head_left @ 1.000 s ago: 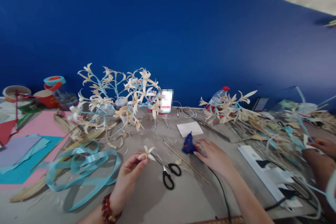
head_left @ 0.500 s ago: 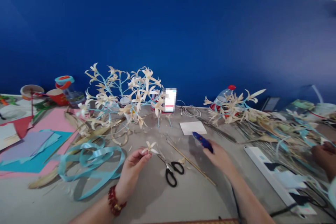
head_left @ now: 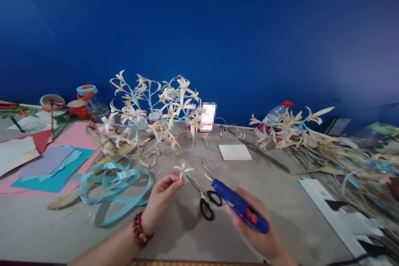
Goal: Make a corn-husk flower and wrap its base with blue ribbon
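My left hand (head_left: pixel 162 199) pinches a small cream leaf flower (head_left: pixel 183 170) by its stem, held just above the grey table (head_left: pixel 187 237). My right hand (head_left: pixel 255 232) grips a blue glue gun (head_left: pixel 240 206) lifted off the table, its metal nozzle pointing up-left toward the flower. Black-handled scissors (head_left: pixel 205 201) lie on the table between my two hands. A beaded red bracelet sits on my left wrist.
A light-blue ribbon coil (head_left: pixel 115 183) lies to the left. Behind stand a flower branch arrangement (head_left: pixel 152 108), a second bunch (head_left: pixel 289 129) with a water bottle (head_left: pixel 276 114), a white card (head_left: pixel 235 152), coloured paper sheets (head_left: pixel 46 162), cups (head_left: pixel 79 108) and a white power strip (head_left: pixel 330 208).
My right hand picked the glue gun up from the table and brought it back toward me, nozzle now aimed at the flower. The left hand kept holding the flower.
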`<state>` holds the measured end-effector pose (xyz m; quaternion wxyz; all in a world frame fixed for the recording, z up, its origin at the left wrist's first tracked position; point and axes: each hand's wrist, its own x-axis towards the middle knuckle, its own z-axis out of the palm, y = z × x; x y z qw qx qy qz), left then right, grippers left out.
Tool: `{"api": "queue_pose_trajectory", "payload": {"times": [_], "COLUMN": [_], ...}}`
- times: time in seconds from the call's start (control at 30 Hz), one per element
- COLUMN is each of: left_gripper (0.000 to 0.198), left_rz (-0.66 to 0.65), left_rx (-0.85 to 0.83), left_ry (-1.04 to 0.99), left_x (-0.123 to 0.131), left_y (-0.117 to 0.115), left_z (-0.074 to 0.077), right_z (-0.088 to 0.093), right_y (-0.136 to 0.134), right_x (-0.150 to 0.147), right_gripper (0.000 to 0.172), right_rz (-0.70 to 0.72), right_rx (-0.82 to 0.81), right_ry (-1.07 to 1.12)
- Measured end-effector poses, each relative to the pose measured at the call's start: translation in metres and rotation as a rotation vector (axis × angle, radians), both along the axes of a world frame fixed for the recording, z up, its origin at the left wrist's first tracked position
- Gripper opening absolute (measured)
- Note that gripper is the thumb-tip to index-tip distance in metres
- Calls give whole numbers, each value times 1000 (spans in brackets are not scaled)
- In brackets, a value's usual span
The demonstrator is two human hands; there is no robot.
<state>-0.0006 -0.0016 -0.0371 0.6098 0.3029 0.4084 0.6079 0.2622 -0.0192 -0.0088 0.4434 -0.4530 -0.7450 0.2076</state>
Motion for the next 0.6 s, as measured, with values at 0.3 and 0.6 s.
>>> {"api": "queue_pose_trajectory", "payload": {"times": [0.3, 0.6], "left_gripper": [21, 21], "left_rz": [-70, -84], "left_rx": [-49, -67], "left_ry": [-133, -154], "left_x": [0, 1], "left_y": [2, 0], "left_z": [5, 6], "right_z": [14, 5], "right_y": [-2, 1], "right_x": [-60, -62], "right_gripper": [19, 20], "right_rz": [124, 102], "right_rx": [143, 140], "right_ry": [-181, -221]}}
